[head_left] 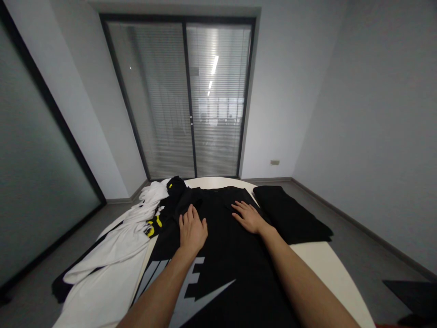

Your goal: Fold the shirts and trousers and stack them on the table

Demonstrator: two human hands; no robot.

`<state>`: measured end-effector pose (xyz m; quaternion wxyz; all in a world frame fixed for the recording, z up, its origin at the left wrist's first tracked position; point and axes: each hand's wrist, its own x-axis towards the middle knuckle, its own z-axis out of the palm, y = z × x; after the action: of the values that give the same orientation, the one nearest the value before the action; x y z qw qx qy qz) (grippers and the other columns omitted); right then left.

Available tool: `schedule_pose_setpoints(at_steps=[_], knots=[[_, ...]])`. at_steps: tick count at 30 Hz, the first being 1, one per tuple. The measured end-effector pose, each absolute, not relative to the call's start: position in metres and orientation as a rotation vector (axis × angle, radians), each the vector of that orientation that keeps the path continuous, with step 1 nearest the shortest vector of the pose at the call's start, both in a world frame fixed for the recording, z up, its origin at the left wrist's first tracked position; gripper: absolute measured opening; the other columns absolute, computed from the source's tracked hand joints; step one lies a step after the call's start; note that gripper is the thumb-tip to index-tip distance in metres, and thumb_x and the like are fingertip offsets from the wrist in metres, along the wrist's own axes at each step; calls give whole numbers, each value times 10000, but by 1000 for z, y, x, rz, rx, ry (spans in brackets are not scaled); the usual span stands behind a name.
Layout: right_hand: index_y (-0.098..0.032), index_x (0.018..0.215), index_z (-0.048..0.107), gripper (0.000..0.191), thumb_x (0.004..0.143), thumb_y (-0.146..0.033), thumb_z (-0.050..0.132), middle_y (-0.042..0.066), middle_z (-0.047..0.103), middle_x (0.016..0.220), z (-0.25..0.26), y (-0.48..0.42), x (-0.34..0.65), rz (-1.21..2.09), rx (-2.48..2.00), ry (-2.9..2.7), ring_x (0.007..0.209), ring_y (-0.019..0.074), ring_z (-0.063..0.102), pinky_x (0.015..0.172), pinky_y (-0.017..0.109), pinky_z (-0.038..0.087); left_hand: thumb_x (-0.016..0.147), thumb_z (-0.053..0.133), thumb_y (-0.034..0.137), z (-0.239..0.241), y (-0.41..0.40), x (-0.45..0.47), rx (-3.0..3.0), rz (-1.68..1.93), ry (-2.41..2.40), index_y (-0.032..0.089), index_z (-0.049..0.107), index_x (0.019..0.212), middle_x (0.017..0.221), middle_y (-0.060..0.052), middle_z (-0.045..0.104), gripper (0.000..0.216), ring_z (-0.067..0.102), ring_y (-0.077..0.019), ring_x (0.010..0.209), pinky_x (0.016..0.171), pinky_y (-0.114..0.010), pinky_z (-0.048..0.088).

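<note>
A black T-shirt (228, 255) with a large grey printed logo lies spread flat across a white table (327, 269) in front of me. My left hand (191, 229) rests flat on the shirt's upper left part, fingers stretched out and apart. My right hand (248, 215) lies flat on the upper right part near the collar, fingers spread. Neither hand holds anything. Both forearms reach forward over the shirt.
White garments (112, 255) are piled on the table's left side, with a black piece carrying yellow print (154, 224) on top. A folded black garment (290, 214) lies at the right. Beyond the table stands a glass door with blinds (186, 100).
</note>
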<state>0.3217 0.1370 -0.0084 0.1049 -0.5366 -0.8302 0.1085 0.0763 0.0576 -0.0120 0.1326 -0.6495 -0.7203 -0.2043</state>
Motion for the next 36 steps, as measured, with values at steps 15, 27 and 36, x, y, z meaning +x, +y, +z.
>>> schedule_pose_setpoints(at_steps=[15, 27, 36], knots=[[-254, 1527, 374, 623, 989, -564, 336, 58, 319, 1606, -8, 137, 324, 352, -1589, -2416, 1502, 270, 208, 1207, 506, 131, 966, 426, 408, -13, 56, 74, -1986, -585, -2148, 133, 581, 1347, 1385, -161, 589, 495, 487, -354, 1308, 1146, -593, 237], [-241, 1508, 405, 607, 989, -549, 344, 61, 325, 1604, -8, 136, 323, 340, -1586, -2410, 1500, 268, 216, 1207, 505, 139, 971, 425, 366, -3, 53, 74, -1951, -643, -2146, 90, 475, 1428, 1307, -165, 633, 536, 524, -318, 1255, 1111, -511, 317], [-249, 1493, 431, 599, 988, -557, 342, 61, 326, 1603, -7, 135, 324, 329, -1579, -2410, 1497, 275, 224, 1205, 505, 143, 951, 448, 403, -13, 54, 73, -1943, -561, -2149, 169, 646, 1264, 1330, -150, 608, 439, 508, -346, 1243, 1107, -598, 275]])
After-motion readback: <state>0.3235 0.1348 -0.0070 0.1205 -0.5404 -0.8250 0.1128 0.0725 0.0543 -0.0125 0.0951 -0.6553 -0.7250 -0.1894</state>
